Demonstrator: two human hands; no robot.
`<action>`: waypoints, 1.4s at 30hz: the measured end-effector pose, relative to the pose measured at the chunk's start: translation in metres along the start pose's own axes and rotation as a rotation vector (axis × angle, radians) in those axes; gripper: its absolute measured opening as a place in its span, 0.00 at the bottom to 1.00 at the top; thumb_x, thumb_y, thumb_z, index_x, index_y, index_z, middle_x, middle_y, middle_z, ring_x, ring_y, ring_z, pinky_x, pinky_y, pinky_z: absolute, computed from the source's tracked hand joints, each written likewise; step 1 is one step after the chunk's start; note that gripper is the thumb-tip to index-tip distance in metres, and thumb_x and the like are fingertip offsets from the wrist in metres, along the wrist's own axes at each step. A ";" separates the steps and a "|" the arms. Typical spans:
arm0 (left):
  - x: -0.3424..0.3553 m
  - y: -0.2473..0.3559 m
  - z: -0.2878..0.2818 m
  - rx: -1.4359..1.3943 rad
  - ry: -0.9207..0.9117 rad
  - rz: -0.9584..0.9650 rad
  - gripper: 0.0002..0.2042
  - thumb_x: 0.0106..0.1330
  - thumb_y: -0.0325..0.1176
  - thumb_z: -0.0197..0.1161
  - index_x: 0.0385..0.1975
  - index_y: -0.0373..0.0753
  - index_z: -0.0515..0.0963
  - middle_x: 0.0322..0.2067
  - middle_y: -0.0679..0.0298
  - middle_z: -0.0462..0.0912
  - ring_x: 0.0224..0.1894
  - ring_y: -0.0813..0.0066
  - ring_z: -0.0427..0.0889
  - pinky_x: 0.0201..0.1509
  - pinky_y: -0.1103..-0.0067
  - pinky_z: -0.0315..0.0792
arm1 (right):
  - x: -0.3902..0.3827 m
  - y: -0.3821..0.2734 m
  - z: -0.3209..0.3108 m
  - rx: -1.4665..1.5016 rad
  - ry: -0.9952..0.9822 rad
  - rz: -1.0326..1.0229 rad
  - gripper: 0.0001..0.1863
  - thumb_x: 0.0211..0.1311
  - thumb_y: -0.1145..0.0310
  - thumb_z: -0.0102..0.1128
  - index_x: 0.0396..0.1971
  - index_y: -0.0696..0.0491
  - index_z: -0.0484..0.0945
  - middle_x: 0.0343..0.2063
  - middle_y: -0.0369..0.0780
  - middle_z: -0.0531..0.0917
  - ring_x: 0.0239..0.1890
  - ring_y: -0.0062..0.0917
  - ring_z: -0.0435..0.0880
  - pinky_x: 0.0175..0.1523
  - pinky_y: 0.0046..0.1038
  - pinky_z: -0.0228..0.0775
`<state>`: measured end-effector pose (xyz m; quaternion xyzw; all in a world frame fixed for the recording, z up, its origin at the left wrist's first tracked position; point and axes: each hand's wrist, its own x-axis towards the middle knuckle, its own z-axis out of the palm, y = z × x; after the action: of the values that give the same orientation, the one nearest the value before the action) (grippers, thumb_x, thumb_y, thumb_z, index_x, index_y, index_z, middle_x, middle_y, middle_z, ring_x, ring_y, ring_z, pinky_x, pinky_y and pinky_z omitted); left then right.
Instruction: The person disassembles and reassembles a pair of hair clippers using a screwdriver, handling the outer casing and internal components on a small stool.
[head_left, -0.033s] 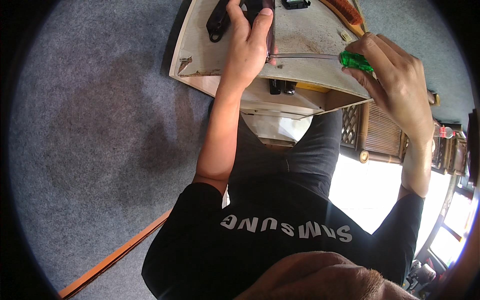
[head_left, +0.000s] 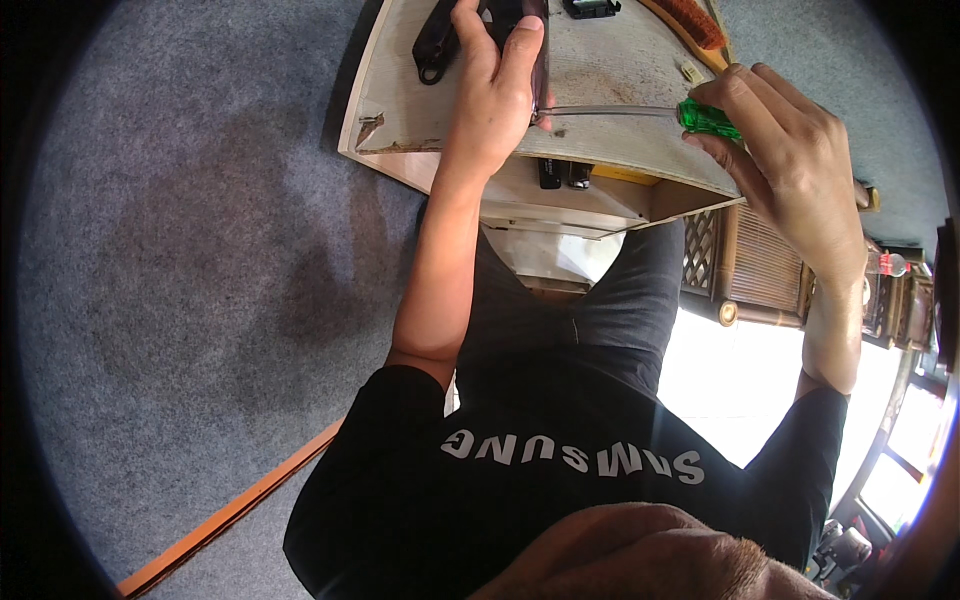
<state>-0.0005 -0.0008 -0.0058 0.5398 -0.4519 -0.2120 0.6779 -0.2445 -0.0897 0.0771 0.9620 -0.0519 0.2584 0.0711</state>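
At the top of the head view my left hand (head_left: 497, 95) is closed around a dark, glossy, long-bodied device (head_left: 541, 75), pressing it against the wooden top. Its far end runs out of the picture. Between thumb and fingers, my right hand (head_left: 795, 160) grips a screwdriver by its translucent green handle (head_left: 706, 119). The long metal shaft points left, almost level, and its tip meets the device's near right corner beside my left hand. The tip itself is too small to make out. Left of my left hand lies a black part with a small loop (head_left: 430, 55).
The wooden cabinet top (head_left: 620, 135) has a chipped corner. On it are a brush with reddish bristles (head_left: 690, 22), a small black part (head_left: 592, 8) and a small pale piece (head_left: 692, 72). Below, an open compartment holds dark items (head_left: 578, 174) and something yellow (head_left: 625, 174).
My right hand and the green handle have shifted very slightly. My left hand and the dark device look the same.
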 end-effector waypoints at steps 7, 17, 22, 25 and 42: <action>0.001 -0.007 -0.002 -0.003 -0.020 0.022 0.31 0.83 0.37 0.53 0.78 0.33 0.51 0.70 0.49 0.67 0.71 0.61 0.66 0.76 0.70 0.59 | -0.005 0.009 0.000 0.356 -0.268 0.117 0.11 0.68 0.65 0.69 0.40 0.57 0.80 0.31 0.46 0.88 0.29 0.38 0.90 0.36 0.39 0.82; 0.001 -0.004 -0.003 0.012 -0.035 0.040 0.30 0.83 0.37 0.53 0.78 0.33 0.51 0.71 0.48 0.64 0.73 0.60 0.65 0.77 0.69 0.58 | 0.005 -0.007 0.000 -0.028 0.018 -0.011 0.14 0.63 0.61 0.73 0.37 0.53 0.79 0.27 0.40 0.86 0.31 0.31 0.90 0.34 0.36 0.81; 0.002 -0.007 -0.003 0.017 0.007 0.036 0.31 0.83 0.38 0.53 0.78 0.32 0.51 0.71 0.48 0.65 0.73 0.60 0.65 0.77 0.69 0.58 | 0.001 -0.012 0.001 -0.004 -0.029 0.034 0.16 0.67 0.56 0.69 0.41 0.54 0.82 0.27 0.38 0.87 0.24 0.28 0.87 0.32 0.33 0.80; 0.001 -0.007 -0.001 0.049 -0.024 0.045 0.31 0.83 0.38 0.53 0.78 0.31 0.51 0.70 0.48 0.67 0.72 0.59 0.66 0.76 0.69 0.59 | 0.006 -0.005 0.000 0.338 -0.303 0.357 0.18 0.62 0.56 0.73 0.36 0.54 0.78 0.28 0.44 0.86 0.26 0.38 0.89 0.34 0.41 0.79; 0.001 -0.006 -0.001 0.098 0.008 0.120 0.30 0.83 0.36 0.52 0.77 0.31 0.51 0.69 0.48 0.67 0.70 0.59 0.67 0.75 0.69 0.60 | 0.000 -0.012 0.004 0.218 -0.145 0.269 0.22 0.67 0.50 0.68 0.32 0.57 0.83 0.21 0.39 0.82 0.22 0.28 0.86 0.28 0.30 0.75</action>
<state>0.0020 -0.0032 -0.0111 0.5449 -0.4906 -0.1464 0.6640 -0.2402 -0.0783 0.0721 0.9645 -0.1568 0.1996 -0.0729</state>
